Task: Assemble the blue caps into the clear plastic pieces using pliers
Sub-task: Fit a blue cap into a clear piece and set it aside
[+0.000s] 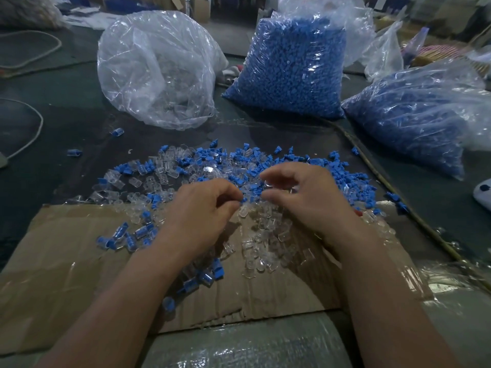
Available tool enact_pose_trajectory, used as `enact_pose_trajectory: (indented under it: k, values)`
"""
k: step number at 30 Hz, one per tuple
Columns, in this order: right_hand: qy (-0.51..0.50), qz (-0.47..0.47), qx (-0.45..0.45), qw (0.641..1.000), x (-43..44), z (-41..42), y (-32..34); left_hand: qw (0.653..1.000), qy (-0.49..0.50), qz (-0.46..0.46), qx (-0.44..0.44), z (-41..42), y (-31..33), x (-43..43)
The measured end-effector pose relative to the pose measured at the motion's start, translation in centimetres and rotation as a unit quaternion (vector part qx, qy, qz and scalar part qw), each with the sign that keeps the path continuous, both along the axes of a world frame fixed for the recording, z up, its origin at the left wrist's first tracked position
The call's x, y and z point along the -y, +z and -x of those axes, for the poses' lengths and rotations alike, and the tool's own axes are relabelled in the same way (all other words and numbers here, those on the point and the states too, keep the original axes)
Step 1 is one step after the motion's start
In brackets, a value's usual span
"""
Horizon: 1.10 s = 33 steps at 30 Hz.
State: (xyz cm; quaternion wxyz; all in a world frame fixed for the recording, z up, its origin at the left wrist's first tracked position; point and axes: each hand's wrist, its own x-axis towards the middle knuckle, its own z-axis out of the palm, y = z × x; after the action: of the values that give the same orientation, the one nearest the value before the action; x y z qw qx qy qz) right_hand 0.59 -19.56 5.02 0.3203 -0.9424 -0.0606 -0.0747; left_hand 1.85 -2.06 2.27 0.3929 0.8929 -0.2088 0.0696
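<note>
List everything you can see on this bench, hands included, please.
Clear-pieces bag: one, transparent, back left.
Blue-cap bags: two, blue, back centre and right.
Loose pile: many blue caps and clear pieces, mixed, mid-table.
Capped pieces: several, clear-and-blue, on cardboard's left.
Cardboard: one sheet, brown, near edge.
Cord: one, pale, far left.
Left hand: one, fingers curled, over the pile.
Right hand: one, fingers curled, over the pile.

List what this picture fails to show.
Head view:
Whether left hand and right hand hold a piece: curled fingers cover it.
Pliers: none visible; red bit under the right wrist mostly hidden.
Clear bag contents: blurred by glare and creases.
White object: cut off by right edge.
</note>
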Motion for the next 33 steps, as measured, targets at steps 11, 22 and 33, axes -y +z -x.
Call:
enact_pose_trajectory:
  k: [11,22,33]
  values:
    - [0.087,0.037,-0.024,0.995,-2.0,0.0,-0.5,0.999,0.023,0.036,0.022,0.3,-0.4,0.4]
    - [0.036,0.083,-0.047,0.995,-2.8,-0.5,-2.2,0.990,0.043,-0.129,-0.023,0.0,-1.2,0.4]
    - [0.065,-0.009,-0.085,0.994,-2.6,-0.3,-1.7,0.980,0.023,-0.194,-0.026,-0.2,-1.6,0.3]
